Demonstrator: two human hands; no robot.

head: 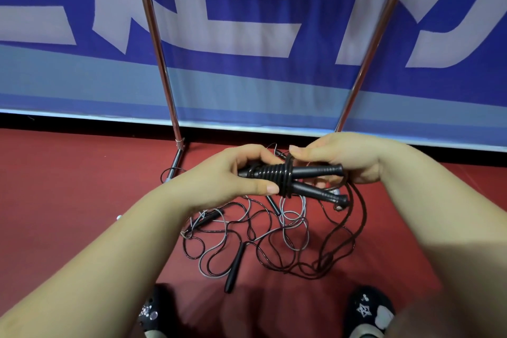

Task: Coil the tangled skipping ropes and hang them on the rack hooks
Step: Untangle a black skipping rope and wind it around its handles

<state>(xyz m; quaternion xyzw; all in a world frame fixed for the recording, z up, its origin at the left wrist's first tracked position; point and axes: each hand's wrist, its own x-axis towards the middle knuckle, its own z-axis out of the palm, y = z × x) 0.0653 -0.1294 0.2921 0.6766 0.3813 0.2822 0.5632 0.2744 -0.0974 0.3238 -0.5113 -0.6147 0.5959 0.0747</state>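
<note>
Here, left hand (233,173) grip clamps two black handles (307,175); right hand (345,156) pinches rope (288,170) wound around them.

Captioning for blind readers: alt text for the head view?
Both hands, left hand and right hand, hold two black handles bound together by rope wraps. More tangled ropes lie on the red floor below.

We see a red floor (82,186). On it lie tangled skipping ropes (247,241) and a black handle (234,267). The rack's foot (175,164) rests near the floor's far edge.
</note>
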